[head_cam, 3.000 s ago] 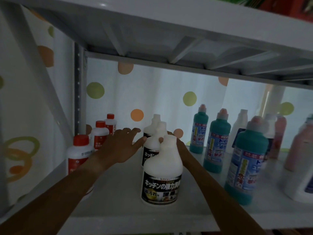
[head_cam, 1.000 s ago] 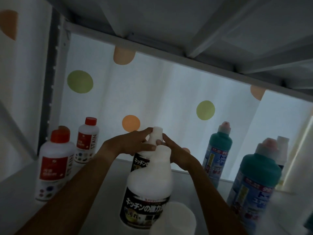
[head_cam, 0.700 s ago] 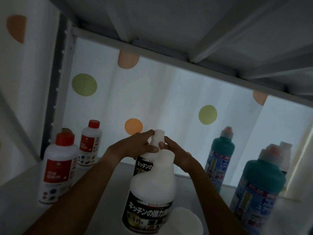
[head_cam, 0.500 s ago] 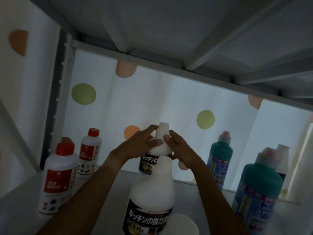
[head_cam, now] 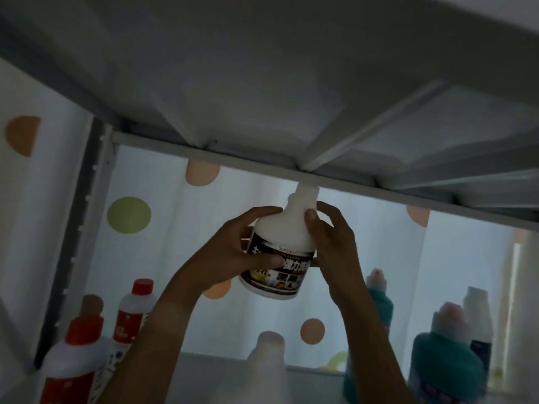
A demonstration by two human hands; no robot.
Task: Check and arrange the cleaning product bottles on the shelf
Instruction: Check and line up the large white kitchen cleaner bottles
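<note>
Under the upper shelf board (head_cam: pixel 262 91), both hands are holding a white bottle (head_cam: pixel 281 243) up in the air, tilted slightly, its neck almost at the metal rail above; half a second ago it was still low, barely off the shelf, so it is being raised to eye level, which I judge to be the checking part of the task (label reading, most likely) rather than the arranging. The left hand (head_cam: pixel 233 255) is wrapping its fingers round the label side, thumb lying across the dark label; the right hand (head_cam: pixel 329 243) is gripping the shoulder and far side, thumb pressing near the neck. Below, a second white bottle (head_cam: pixel 264 365) is standing at the front of the shelf; red-capped bottles (head_cam: pixel 84 360) are grouping at the left and teal bottles (head_cam: pixel 443 371) at the right. Behind everything a white curtain with coloured dots (head_cam: pixel 128 214) is glowing with backlight, leaving the shelf bay dim.
</note>
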